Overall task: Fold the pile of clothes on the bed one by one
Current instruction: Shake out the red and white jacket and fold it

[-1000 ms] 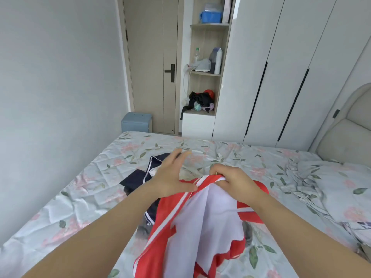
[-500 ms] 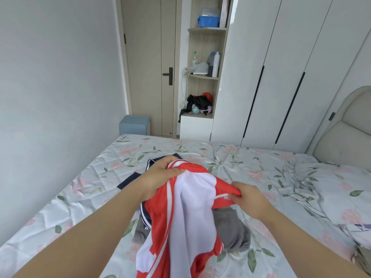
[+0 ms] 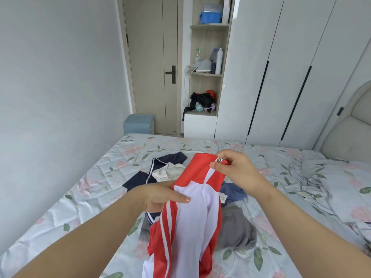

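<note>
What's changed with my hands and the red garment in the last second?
The left hand, open before, now grips the red and white garment at its side. The right hand moved to pinch its top corner. The other clothes stayed on the bed.

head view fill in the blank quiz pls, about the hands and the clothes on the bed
1. The left hand and right hand both hold the striped garment, which is red and ____.
2. The ____ hand pinches its top edge, farther from the camera.
3. A navy garment lies on the bed to the ____ of the held one.
4. The door beyond the bed is ____.
Missing words: white; right; left; closed.
</note>
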A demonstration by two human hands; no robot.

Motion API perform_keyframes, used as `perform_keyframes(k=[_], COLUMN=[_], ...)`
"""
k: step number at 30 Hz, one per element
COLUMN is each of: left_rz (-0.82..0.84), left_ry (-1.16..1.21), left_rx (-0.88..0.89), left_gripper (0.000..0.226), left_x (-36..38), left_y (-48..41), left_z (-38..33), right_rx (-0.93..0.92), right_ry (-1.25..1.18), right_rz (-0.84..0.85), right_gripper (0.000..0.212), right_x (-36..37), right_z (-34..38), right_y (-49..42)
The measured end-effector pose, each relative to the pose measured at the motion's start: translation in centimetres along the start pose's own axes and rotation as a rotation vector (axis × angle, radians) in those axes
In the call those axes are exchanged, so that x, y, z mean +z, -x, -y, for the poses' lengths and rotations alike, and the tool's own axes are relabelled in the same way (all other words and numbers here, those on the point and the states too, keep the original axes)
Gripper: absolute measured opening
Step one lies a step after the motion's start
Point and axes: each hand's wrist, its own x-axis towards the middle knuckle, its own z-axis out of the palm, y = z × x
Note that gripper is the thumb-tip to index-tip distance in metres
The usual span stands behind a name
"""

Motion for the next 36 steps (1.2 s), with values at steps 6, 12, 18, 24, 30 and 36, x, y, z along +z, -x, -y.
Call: perform_keyframes(k=[6, 12, 18, 24, 30, 36], left_rz=[-0.016, 0.151, 0.099, -0.059, -0.227, -0.291], left_ry=[0.114, 0.138, -0.040, -0.497, -0.967, -0.319], left_rx=[0.209, 0.366, 0.268, -0.065, -0.287, -0.109], left_gripper=[0.024, 0.062, 0.044, 0.067, 0.038, 0.037], left_x=[0.5, -0.1, -1.4, -4.8, -5.4, -6.5], left_y=[0.5, 1.2, 2.0, 1.7, 1.4, 2.4], left_z=[-2.2, -4.6, -5.7, -2.7, -1.7, -2.3], right_rx=[0.514, 0.662, 0.607, 0.499, 0.473, 0.552], right_ry=[-0.290, -0.475, -0.427, -0.258, -0.049, 0.516], right_rz=[-0.002, 0.284, 0.479, 0.253, 0.436, 0.539], right_gripper=[0.086, 0.063, 0.038, 0.020, 0.027, 0.100], right_x=[1.5, 2.8, 1.8, -0.8, -1.2, -1.6], right_z=[-4.4, -6.5, -4.9, -4.4, -3.8, -4.0], right_y=[1.8, 2.7, 1.8, 1.1, 1.6, 2.0])
